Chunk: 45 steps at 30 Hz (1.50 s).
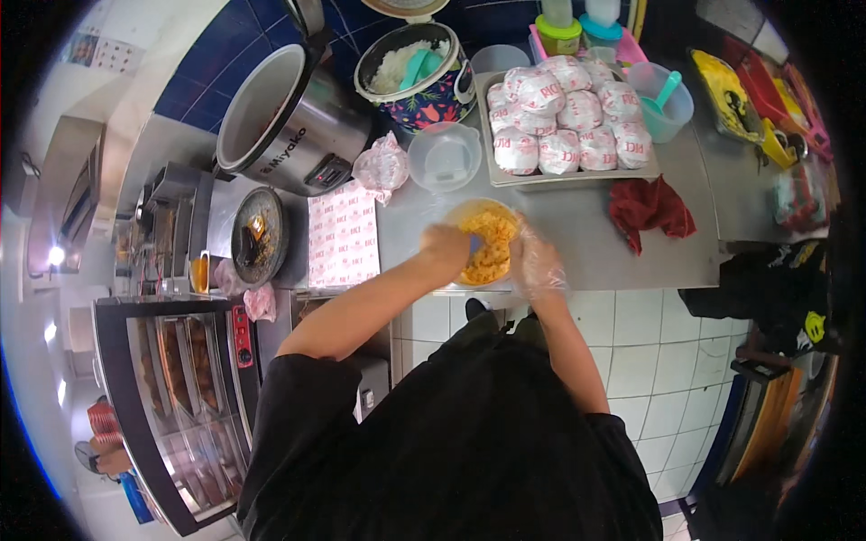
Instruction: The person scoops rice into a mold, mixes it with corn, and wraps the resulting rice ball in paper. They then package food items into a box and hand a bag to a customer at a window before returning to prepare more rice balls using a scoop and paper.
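A bowl (463, 208) of orange-yellow food, which looks like seasoned rice (492, 253), stands at the front edge of the steel counter. My left hand (444, 249), slightly blurred, is closed around a blue utensil (475, 242) that reaches into the food; its lower end cannot be made out. My right hand (536, 260) wears a clear plastic glove and grips the bowl's right side. Behind the bowl is a clear plastic tub (444, 157). Left of it lie a stack of printed wrapping paper (344, 237) and a crumpled wrapper (382, 166).
A tray (575, 177) piled with wrapped portions stands behind, near a red cloth (651, 211). Further left are an open rice cooker (425, 111) with white rice, a tilted Miyako cooker (304, 128) and a stone mortar (260, 237). A glass food warmer (183, 406) flanks me at left.
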Tool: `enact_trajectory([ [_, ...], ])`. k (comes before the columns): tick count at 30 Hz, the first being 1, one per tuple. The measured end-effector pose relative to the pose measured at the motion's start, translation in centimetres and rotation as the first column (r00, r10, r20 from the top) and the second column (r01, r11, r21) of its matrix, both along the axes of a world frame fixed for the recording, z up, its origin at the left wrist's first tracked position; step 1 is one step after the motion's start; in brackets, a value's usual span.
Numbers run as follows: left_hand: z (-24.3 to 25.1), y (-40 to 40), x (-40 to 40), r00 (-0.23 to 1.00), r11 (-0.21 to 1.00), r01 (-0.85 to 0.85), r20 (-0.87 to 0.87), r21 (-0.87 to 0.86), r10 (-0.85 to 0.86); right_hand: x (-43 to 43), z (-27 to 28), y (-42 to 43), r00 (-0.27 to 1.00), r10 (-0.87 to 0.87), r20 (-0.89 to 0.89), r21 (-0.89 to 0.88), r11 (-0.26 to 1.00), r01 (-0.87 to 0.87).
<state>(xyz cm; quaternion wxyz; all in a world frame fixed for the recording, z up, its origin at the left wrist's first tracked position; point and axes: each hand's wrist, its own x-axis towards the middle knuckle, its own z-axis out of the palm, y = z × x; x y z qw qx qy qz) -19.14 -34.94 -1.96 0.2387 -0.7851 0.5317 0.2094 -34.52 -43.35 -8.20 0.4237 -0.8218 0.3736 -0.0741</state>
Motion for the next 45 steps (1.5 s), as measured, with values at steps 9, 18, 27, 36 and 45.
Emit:
enact_trajectory([
  [9,-0.6,3.4,-0.5,0.997,0.995,0.016,0.08,-0.096,-0.008,2.3,-0.6,-0.2,0.995,-0.005,0.096,-0.056,0.998,0.01],
  [18,-3.1,3.9,-0.1,0.992,0.945,0.071,0.122,-0.32,-0.033,3.2,-0.5,-0.5,0.992,0.049,0.117,-0.041,0.998,-0.044],
  [27,-5.9,4.7,1.1,0.991,0.915,0.084,0.132,-0.395,-0.034,4.1,0.5,0.1,0.987,0.119,0.108,0.041,0.991,-0.124],
  [36,-1.8,5.2,4.8,0.902,0.878,0.393,0.3,-0.275,-0.31,5.1,-3.3,1.1,0.977,0.14,0.161,-0.051,0.99,-0.133],
  [45,-2.0,5.7,3.0,0.923,0.964,-0.255,-0.28,0.071,0.265,5.8,-0.6,5.4,0.991,-0.116,0.062,0.04,0.993,0.114],
])
